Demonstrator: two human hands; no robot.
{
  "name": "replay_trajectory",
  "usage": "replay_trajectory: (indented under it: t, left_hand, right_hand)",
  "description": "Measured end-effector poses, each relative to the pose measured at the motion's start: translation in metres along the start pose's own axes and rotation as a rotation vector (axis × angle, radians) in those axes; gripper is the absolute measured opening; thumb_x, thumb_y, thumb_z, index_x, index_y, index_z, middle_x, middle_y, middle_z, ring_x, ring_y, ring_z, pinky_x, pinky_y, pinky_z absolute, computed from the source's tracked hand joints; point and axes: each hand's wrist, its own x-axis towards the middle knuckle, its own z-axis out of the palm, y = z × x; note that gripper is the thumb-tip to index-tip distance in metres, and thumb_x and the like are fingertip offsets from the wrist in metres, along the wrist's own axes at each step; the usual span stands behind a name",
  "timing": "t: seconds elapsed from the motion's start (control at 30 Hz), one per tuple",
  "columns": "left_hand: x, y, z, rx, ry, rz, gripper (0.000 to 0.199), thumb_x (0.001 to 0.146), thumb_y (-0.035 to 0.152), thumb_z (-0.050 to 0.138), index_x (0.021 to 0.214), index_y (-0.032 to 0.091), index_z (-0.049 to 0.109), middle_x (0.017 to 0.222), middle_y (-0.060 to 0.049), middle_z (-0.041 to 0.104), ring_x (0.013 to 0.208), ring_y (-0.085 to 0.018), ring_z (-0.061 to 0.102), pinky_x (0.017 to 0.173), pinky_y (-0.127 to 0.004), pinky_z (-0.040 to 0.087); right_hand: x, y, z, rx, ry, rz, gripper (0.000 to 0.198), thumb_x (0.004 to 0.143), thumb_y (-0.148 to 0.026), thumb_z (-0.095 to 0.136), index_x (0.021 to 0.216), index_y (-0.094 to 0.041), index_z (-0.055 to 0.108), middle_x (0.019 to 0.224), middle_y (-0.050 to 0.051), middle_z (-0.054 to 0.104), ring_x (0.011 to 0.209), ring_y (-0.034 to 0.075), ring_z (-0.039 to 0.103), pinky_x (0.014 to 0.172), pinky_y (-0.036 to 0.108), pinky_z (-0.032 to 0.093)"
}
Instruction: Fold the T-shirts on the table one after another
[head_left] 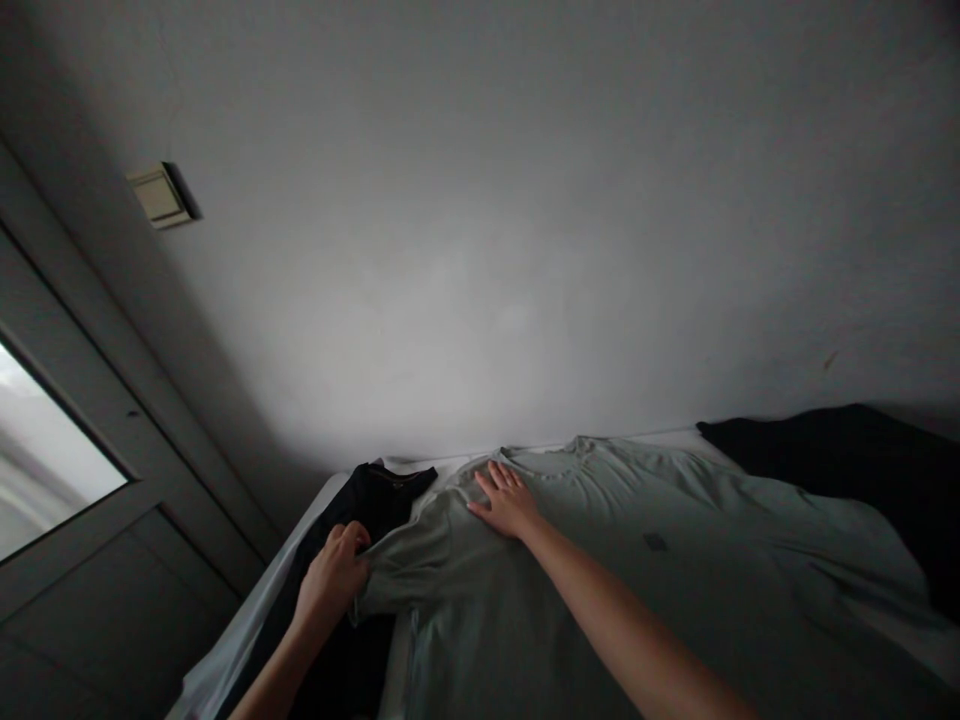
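Observation:
A grey-green T-shirt lies spread out, its collar towards the wall and a small dark patch on its chest. My left hand is closed on the edge of the sleeve at the left, with the fingertips partly hidden. Flat on the shirt's shoulder beside the collar rests my right hand, fingers stretched out. Under and beside the left sleeve is a dark garment, with what looks like a zip near its top.
A white sheet shows beneath the clothes along the left edge. Another black cloth lies at the right, partly under the shirt. Behind rises a plain wall with a light switch. On the left stands a door with a glass pane.

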Motion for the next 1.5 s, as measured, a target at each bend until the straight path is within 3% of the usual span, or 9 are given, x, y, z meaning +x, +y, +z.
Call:
replay_trajectory:
  t: [0.2, 0.33, 0.47, 0.63, 0.77, 1.0, 1.1, 1.2, 1.5]
  left_hand:
    - [0.032, 0.037, 0.005, 0.112, 0.044, 0.033, 0.032, 0.086, 0.021, 0.046, 0.113, 0.027, 0.061, 0.125, -0.008, 0.057, 0.117, -0.027, 0.052, 0.097, -0.042, 0.042]
    - [0.054, 0.049, 0.025, 0.151, 0.039, -0.231, 0.053, 0.082, 0.049, 0.055, 0.134, 0.036, 0.051, 0.153, -0.016, 0.029, 0.137, -0.048, 0.026, 0.096, -0.071, 0.031]
    - [0.075, 0.032, 0.045, 0.1, -0.062, -0.335, 0.074, 0.073, 0.066, 0.055, 0.14, 0.038, 0.043, 0.159, -0.016, 0.016, 0.14, -0.058, 0.009, 0.095, -0.079, 0.024]
    - [0.087, -0.009, 0.055, 0.124, -0.001, -0.204, 0.052, 0.083, 0.052, 0.047, 0.133, 0.038, 0.053, 0.157, -0.011, 0.028, 0.141, -0.048, 0.024, 0.101, -0.073, 0.026]
    - [0.083, -0.013, 0.043, 0.136, -0.015, -0.234, 0.046, 0.089, 0.045, 0.041, 0.133, 0.04, 0.053, 0.158, -0.007, 0.027, 0.142, -0.044, 0.025, 0.102, -0.074, 0.027]
    - [0.047, 0.016, 0.021, 0.126, 0.125, -0.208, 0.046, 0.093, 0.037, 0.037, 0.137, 0.026, 0.047, 0.146, -0.013, 0.044, 0.13, -0.036, 0.044, 0.101, -0.064, 0.036]
    - [0.019, 0.022, 0.023, 0.141, 0.196, -0.011, 0.039, 0.092, 0.037, 0.041, 0.125, 0.022, 0.055, 0.133, -0.011, 0.055, 0.119, -0.03, 0.053, 0.1, -0.046, 0.043]
    - [0.007, 0.029, 0.027, 0.133, 0.071, 0.178, 0.031, 0.092, 0.033, 0.043, 0.114, 0.021, 0.06, 0.123, -0.009, 0.062, 0.113, -0.024, 0.057, 0.099, -0.035, 0.042]
    - [0.047, 0.117, 0.035, 0.203, 0.064, 0.061, 0.031, 0.092, 0.036, 0.041, 0.108, 0.021, 0.064, 0.113, -0.01, 0.065, 0.109, -0.027, 0.059, 0.083, -0.033, 0.045]
  right_hand:
    - [0.0, -0.001, -0.002, 0.022, -0.046, 0.023, 0.077, 0.091, -0.067, 0.034, 0.151, -0.02, 0.029, 0.16, 0.012, 0.013, 0.147, 0.03, 0.009, 0.118, 0.044, 0.008]
    - [-0.001, -0.002, -0.003, 0.032, -0.013, 0.009, 0.076, 0.091, -0.065, 0.038, 0.15, -0.019, 0.032, 0.16, 0.014, 0.015, 0.147, 0.03, 0.011, 0.118, 0.043, 0.008]
    - [-0.003, -0.001, -0.003, 0.038, 0.01, -0.01, 0.075, 0.09, -0.065, 0.039, 0.149, -0.019, 0.035, 0.16, 0.014, 0.016, 0.147, 0.031, 0.013, 0.118, 0.043, 0.009]
    - [-0.001, 0.001, -0.001, 0.052, 0.011, 0.002, 0.076, 0.089, -0.066, 0.039, 0.15, -0.02, 0.034, 0.16, 0.012, 0.015, 0.147, 0.03, 0.012, 0.118, 0.044, 0.008]
    - [-0.001, 0.001, -0.001, 0.049, 0.012, -0.006, 0.076, 0.089, -0.066, 0.04, 0.15, -0.02, 0.034, 0.16, 0.012, 0.014, 0.147, 0.03, 0.012, 0.118, 0.044, 0.008]
    - [-0.001, 0.001, -0.003, 0.052, -0.013, -0.001, 0.077, 0.09, -0.066, 0.038, 0.15, -0.019, 0.033, 0.16, 0.011, 0.012, 0.147, 0.03, 0.01, 0.118, 0.043, 0.007]
    - [0.0, 0.001, -0.004, 0.056, -0.042, -0.009, 0.078, 0.091, -0.065, 0.036, 0.151, -0.017, 0.031, 0.16, 0.012, 0.011, 0.147, 0.03, 0.008, 0.118, 0.044, 0.007]
    - [0.0, -0.001, -0.006, 0.053, -0.056, -0.049, 0.076, 0.092, -0.061, 0.037, 0.15, -0.013, 0.031, 0.16, 0.016, 0.013, 0.147, 0.029, 0.009, 0.119, 0.045, 0.007]
    - [-0.001, 0.011, -0.03, -0.034, 0.127, -0.057, 0.045, 0.095, -0.04, 0.043, 0.13, -0.016, 0.058, 0.145, 0.013, 0.048, 0.136, 0.024, 0.039, 0.116, 0.039, 0.019]
